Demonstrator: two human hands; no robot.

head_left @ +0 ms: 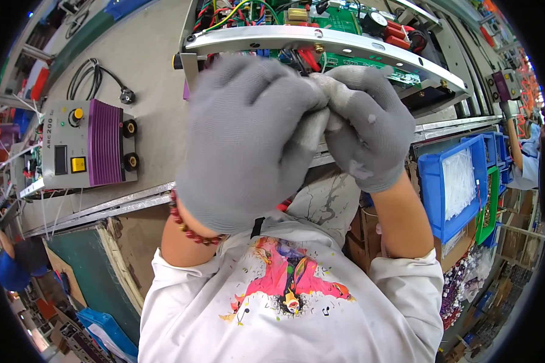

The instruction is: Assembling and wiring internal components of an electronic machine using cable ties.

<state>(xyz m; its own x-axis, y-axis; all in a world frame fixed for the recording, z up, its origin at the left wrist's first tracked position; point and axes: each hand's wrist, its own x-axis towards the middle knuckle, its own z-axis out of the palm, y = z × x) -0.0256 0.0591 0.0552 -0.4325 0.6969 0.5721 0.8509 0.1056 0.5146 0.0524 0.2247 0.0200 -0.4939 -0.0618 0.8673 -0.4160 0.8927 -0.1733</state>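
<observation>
Both my hands wear grey knit gloves and meet fingertip to fingertip in front of an opened electrical chassis. My left hand is closed, its thumb and fingers pinched together. Against it presses my right hand, its fingers curled in a pinch too. What they grip is hidden between the gloves. Just beyond the fingertips run red and black wires, and a thin pale strand shows beside them. Green circuit boards and coloured wires fill the chassis behind its metal rail.
At the left on the grey bench stands a purple and grey welding machine, with a coiled black cable and plug behind it. To my right hang a blue bin of white thin strips and a green bin. Metal rollers run beyond the chassis.
</observation>
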